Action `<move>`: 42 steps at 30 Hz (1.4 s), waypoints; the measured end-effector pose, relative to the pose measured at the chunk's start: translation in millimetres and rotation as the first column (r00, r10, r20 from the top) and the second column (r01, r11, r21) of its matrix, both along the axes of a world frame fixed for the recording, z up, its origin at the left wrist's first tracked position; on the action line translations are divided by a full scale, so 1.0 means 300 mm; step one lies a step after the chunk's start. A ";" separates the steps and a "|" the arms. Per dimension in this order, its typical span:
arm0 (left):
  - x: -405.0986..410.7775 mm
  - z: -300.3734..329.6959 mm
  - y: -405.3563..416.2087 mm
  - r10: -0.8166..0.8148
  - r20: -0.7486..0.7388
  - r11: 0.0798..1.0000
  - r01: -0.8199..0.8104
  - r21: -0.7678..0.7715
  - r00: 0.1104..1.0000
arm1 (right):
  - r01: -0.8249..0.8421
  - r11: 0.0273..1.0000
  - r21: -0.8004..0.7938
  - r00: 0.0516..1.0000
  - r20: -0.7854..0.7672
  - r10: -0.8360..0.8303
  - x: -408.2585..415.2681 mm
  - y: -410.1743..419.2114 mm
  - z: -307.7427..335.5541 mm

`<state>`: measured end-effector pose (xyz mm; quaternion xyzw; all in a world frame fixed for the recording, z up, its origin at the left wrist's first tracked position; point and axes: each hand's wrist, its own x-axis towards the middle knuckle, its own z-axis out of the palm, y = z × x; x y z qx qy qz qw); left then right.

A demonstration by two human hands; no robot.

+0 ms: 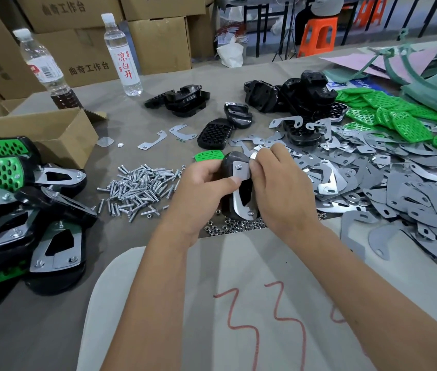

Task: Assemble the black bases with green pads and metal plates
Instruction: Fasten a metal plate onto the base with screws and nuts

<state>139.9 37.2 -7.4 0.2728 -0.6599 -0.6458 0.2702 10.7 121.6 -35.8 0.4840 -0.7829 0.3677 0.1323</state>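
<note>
Black base (230,167) is sitting above the near table edge, upright between both hands, with the left hand (204,183) curling around its side and its thumb pressing a metal plate (240,172) onto it. The right hand (273,178) is pinching that plate's upper edge, while loose screws (137,188) are lying just left.

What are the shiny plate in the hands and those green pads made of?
The plate looks like thin polished sheet metal: mirror glints, sharp cut edges. The green pads seem moulded plastic or rubber: uniform bright colour, a regular hole pattern, faint sheen.
</note>
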 end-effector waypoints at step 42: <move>0.035 -0.025 -0.054 0.086 0.121 0.972 -0.110 0.207 0.989 | -0.196 0.937 -0.288 0.669 0.660 0.342 -0.083 0.055 0.045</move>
